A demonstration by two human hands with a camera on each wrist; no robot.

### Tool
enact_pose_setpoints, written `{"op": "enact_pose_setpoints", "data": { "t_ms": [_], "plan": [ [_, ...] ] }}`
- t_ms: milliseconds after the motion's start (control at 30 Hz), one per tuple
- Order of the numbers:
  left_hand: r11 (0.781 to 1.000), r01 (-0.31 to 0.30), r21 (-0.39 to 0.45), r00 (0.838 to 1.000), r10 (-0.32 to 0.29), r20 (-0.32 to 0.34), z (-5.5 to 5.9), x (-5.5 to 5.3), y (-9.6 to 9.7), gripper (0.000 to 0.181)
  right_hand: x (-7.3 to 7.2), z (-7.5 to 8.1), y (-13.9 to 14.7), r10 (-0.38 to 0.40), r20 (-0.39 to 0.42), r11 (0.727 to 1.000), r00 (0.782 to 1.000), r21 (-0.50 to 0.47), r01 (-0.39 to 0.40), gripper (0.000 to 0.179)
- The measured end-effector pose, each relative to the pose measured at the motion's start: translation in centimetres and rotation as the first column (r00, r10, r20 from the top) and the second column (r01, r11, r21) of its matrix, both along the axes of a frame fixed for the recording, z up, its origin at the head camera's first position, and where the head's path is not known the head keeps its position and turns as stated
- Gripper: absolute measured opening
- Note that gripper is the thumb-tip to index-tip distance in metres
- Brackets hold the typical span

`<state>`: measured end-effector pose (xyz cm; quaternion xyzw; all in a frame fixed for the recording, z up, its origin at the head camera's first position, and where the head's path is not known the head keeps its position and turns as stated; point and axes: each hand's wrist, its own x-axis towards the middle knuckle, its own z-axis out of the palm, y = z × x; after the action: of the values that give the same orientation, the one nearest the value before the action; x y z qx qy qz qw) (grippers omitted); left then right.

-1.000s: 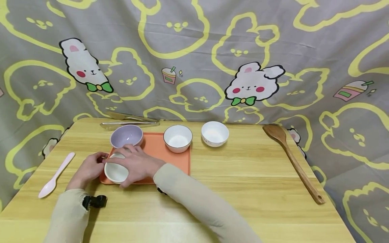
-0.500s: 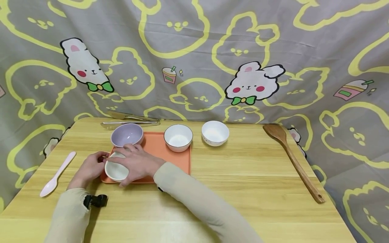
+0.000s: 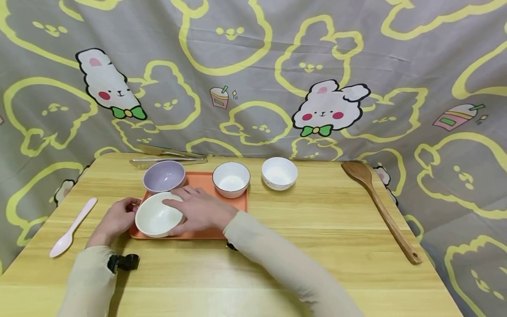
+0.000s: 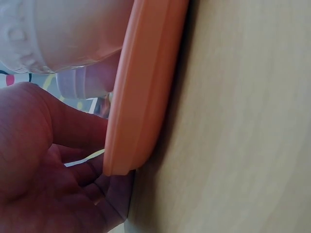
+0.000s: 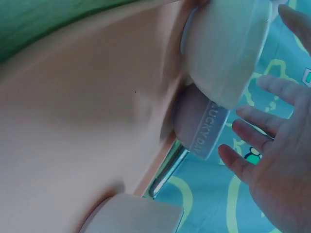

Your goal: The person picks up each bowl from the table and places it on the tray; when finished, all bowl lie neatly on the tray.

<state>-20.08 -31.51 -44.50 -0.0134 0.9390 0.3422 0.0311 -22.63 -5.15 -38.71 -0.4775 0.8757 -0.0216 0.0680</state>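
At the near left corner of an orange tray (image 3: 198, 179) sits a cream bowl (image 3: 154, 218). My left hand (image 3: 114, 221) holds the tray's left edge; in the left wrist view the thumb lies against the orange rim (image 4: 138, 97) and the other fingers reach round its corner. The right hand (image 3: 207, 210) is just right of the cream bowl, partly over its rim in the head view. Seen from the right wrist, its fingers (image 5: 240, 162) are spread and stand off from the cream bowl (image 5: 226, 48). A purple bowl (image 3: 164, 177) stands behind it, marked with raised letters.
A dark-rimmed white bowl (image 3: 231, 179) is at the tray's back right, and another white bowl (image 3: 279, 173) stands on the table beyond it. Metal tongs (image 3: 170, 159) lie behind. A pink spoon (image 3: 73, 228) is on the left, a wooden spatula (image 3: 382, 211) on the right.
My right hand has let go of the cream bowl and moved right, uncovering the bowl's inside. The left hand stays at the tray's edge.
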Motion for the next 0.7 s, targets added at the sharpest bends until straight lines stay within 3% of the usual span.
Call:
{"op": "enact_pose_setpoints", "data": {
  "t_ms": [433, 700],
  "plan": [
    [1.0, -0.002, -0.006, 1.0, 0.002, -0.006, 0.1, 0.1, 0.1, 0.033, 0.9, -0.5, 4.7, 0.023, -0.082, 0.999, 0.996, -0.03, -0.025, 0.065],
    [1.0, -0.006, 0.002, 1.0, 0.006, 0.0, 0.1, 0.1, 0.3, 0.034, 1.2, -0.8, 7.3, 0.041, -0.117, 0.993, 0.992, -0.103, -0.053, 0.063]
  ]
}}
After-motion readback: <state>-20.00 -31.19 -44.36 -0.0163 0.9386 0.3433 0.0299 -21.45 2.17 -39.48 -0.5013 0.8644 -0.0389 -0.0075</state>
